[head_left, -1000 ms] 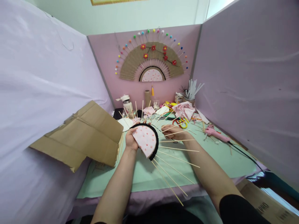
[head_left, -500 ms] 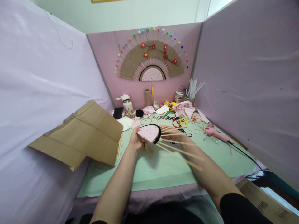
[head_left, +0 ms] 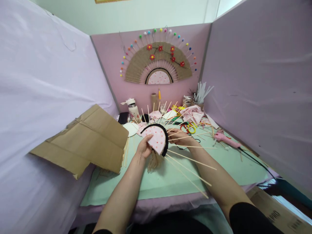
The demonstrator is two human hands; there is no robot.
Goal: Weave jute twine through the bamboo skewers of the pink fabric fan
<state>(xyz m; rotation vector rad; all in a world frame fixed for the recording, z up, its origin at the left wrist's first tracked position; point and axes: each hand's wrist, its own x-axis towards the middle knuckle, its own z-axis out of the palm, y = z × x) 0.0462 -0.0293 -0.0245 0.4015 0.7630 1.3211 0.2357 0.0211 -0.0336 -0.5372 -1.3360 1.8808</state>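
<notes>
Above the table I hold a half-round fan frame (head_left: 156,139), its pink dotted face turned to me. A black band edges its curve, and thin wooden sticks spread out from it. My left hand (head_left: 145,147) grips the flat side, thumb on the pink fabric. A beige tassel (head_left: 154,162) dangles beside that hand. My right hand (head_left: 179,136) is at the right of the black edge, behind several sticks, with its fingers bent round the sticks' base; the fingertips are partly hidden.
A finished fan (head_left: 158,52) hangs on the pink back panel. Folded cardboard (head_left: 90,139) leans at the left. A pink glue gun (head_left: 226,139) with a black cord lies at the right. Scissors (head_left: 191,128), pink fabric (head_left: 192,113) and a bottle (head_left: 133,110) stand or lie further back.
The fan frame has tilted up, so its pink face and black edge show more fully and the sticks spread upward and right. The tassel hangs in plainer view.
</notes>
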